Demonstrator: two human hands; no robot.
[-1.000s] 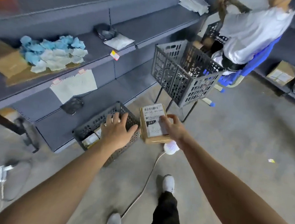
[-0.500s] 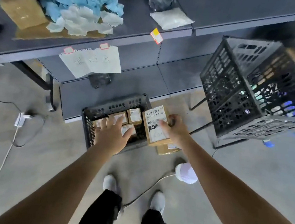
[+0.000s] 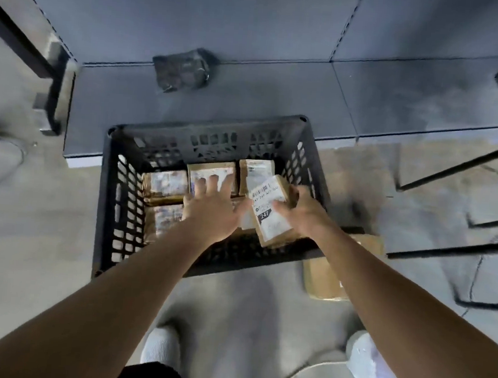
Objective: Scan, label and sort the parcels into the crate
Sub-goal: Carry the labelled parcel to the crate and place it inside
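A black slatted crate (image 3: 121, 202) stands on the floor in front of me with several brown labelled parcels (image 3: 164, 185) lying flat inside. My right hand (image 3: 305, 214) grips a small brown parcel (image 3: 270, 211) with a white "247" label, tilted over the crate's right side. My left hand (image 3: 210, 209) reaches into the crate with straight, spread fingers, its fingertips on one of the parcels at the back.
A low grey shelf (image 3: 279, 95) runs behind the crate with a dark wrapped bag (image 3: 182, 70) on it. A brown box (image 3: 324, 278) lies on the floor by the crate's right corner. Black stand legs (image 3: 458, 166) cross the right side. My shoes (image 3: 161, 346) are below.
My view has dropped and closed in on the crate. The right hand has carried the labelled parcel lower into the crate, and the left hand has reached further in over the parcels.
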